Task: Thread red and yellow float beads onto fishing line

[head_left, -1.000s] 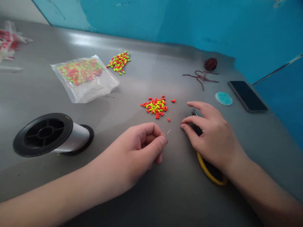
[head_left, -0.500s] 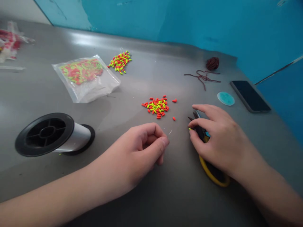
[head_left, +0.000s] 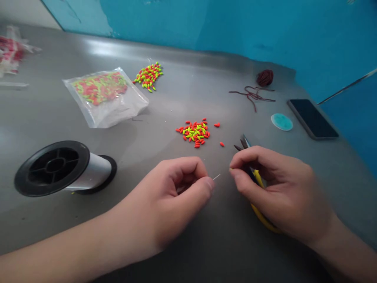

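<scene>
My left hand (head_left: 182, 196) is closed in a pinch on a thin, clear line (head_left: 217, 177), whose short end sticks out past the fingertips toward the right. Facing it across a small gap, my right hand (head_left: 273, 188) pinches a tiny yellow-green bead (head_left: 230, 169), mostly covered by thumb and finger. Under the right hand lies a yellow-handled cutting tool (head_left: 263, 220), its two dark pointed tips apart and its middle hidden. A loose pile of red and yellow-green oval beads (head_left: 196, 132) lies just beyond my hands, with a single red bead (head_left: 222, 144) to its right.
A black-rimmed spool of clear line (head_left: 92, 171) stands at left. Behind it are a clear bag of beads (head_left: 103, 96) and a second bead pile (head_left: 149, 76). Brown yarn (head_left: 265, 78), a turquoise disc (head_left: 282, 122) and a phone (head_left: 312, 118) lie at right.
My right hand has moved left and closed its fingertips on the bead, nearer to the line's end. The lone red bead has shifted slightly right. My left hand keeps its pinch.
</scene>
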`<action>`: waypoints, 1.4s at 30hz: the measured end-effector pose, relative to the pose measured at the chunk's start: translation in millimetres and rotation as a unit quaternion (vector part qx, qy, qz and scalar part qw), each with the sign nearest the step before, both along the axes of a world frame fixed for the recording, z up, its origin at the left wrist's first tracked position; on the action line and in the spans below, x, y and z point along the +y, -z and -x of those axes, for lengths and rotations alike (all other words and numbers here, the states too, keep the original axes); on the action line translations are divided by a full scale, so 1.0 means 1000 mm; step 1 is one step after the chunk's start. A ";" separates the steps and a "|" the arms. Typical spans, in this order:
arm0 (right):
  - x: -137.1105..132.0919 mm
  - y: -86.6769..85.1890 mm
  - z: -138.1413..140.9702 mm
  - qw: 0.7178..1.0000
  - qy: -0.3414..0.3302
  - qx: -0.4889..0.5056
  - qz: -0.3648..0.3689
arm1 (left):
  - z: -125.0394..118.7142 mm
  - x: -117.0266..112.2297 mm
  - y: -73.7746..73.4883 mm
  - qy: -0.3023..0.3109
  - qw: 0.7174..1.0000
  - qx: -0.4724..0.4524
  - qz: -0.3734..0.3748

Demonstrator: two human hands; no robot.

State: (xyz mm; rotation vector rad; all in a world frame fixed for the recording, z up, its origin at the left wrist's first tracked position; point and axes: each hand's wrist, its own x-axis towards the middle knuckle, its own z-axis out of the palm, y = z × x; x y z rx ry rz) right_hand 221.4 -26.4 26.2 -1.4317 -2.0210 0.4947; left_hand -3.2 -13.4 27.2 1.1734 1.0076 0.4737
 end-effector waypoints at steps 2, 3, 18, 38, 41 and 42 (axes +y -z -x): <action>-0.004 -0.002 0.003 0.997 0.008 0.066 0.038 | 0.000 -0.001 -0.002 -0.006 1.000 -0.006 -0.006; -0.005 -0.002 0.004 0.993 0.008 0.100 0.057 | 0.000 -0.002 -0.003 -0.009 1.000 -0.007 -0.008; -0.010 -0.002 0.006 0.942 -0.050 0.263 0.202 | 0.002 -0.006 -0.004 0.039 0.999 0.009 0.004; -0.006 -0.002 0.012 0.973 -0.043 0.188 0.127 | 0.000 -0.004 -0.006 0.053 0.998 0.025 -0.014; -0.005 -0.002 0.014 0.984 -0.060 0.148 0.081 | 0.001 -0.004 -0.005 0.056 0.998 0.021 -0.004; -0.005 -0.002 0.014 0.986 -0.067 0.136 0.069 | 0.001 -0.004 -0.005 0.057 0.998 0.020 -0.004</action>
